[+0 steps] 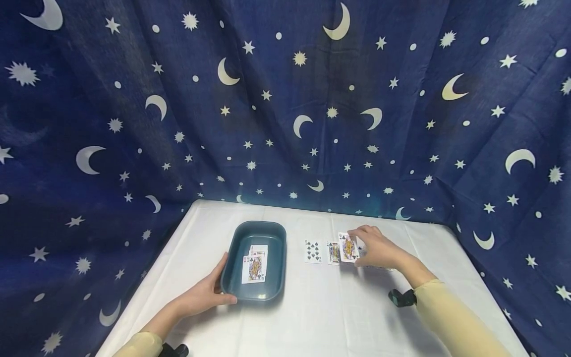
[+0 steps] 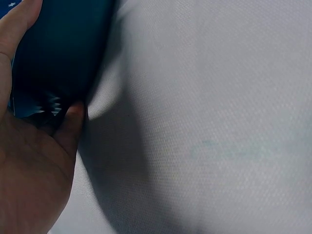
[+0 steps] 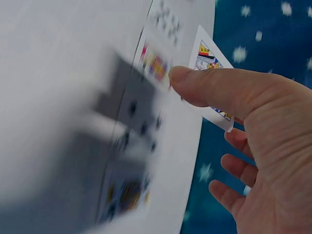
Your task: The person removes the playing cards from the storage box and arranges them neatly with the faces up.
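In the tray point(image 1: 275, 272), overlapping cards point(image 1: 254, 270); right of it, a card row point(image 1: 333, 254); behind, a curtain point(image 1: 267, 119); beneath, a table point(image 1: 303, 317).

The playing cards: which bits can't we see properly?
- Head view: part of the row of cards, hidden by the right hand.
- Head view: lower cards in the tray, mostly covered by the top card.
- Right wrist view: the held card, partly hidden by that hand; the row's faces, blurred.
- Left wrist view: the tray's cards, out of frame.

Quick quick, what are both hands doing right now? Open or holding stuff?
Left hand: holding the tray at its near left corner.
Right hand: pinching a card.
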`<move>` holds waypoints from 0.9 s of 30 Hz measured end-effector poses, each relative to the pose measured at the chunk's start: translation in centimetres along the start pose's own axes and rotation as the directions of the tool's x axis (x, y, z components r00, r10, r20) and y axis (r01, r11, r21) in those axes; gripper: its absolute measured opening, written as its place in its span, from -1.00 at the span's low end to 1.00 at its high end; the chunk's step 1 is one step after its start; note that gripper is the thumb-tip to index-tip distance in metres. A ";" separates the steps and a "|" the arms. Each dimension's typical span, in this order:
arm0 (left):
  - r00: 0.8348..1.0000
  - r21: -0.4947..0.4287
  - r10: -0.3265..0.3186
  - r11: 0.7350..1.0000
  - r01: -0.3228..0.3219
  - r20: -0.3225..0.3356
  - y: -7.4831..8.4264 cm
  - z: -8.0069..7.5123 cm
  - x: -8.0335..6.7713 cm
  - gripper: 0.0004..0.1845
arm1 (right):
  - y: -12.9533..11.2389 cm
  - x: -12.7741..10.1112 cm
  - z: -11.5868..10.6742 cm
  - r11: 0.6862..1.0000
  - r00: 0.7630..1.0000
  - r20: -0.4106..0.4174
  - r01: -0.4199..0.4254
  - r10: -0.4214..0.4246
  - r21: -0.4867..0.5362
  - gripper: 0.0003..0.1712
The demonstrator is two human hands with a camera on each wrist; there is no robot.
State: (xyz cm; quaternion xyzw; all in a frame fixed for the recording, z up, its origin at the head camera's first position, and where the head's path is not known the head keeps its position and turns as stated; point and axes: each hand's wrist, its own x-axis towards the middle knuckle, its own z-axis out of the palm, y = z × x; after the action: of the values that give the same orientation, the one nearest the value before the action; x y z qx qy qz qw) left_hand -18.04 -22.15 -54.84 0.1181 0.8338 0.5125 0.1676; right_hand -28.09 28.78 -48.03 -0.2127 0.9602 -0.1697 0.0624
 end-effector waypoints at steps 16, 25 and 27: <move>1.000 0.026 0.001 1.000 -0.001 -0.002 0.1 0.0 -0.1 0.36 | 9.2 -6.1 -1.1 0.977 0.973 0.088 -0.208 0.211 -0.037 0.04; 1.000 0.003 -0.011 1.000 0.011 -0.001 0.2 0.2 -0.1 0.37 | 11.2 -6.2 -1.3 0.970 0.963 0.118 -0.237 0.241 -0.046 0.01; 1.000 0.002 -0.012 1.000 0.012 0.000 0.2 0.2 -0.1 0.37 | 11.4 -6.2 -1.4 0.970 0.962 0.127 -0.237 0.241 -0.044 0.00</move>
State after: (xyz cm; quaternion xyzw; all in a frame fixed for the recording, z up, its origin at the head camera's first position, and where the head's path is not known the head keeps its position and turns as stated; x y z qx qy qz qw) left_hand -17.91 -21.92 -54.73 0.1132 0.8351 0.5107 0.1706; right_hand -27.22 41.56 -50.44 -0.1068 0.9750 -0.1329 0.1423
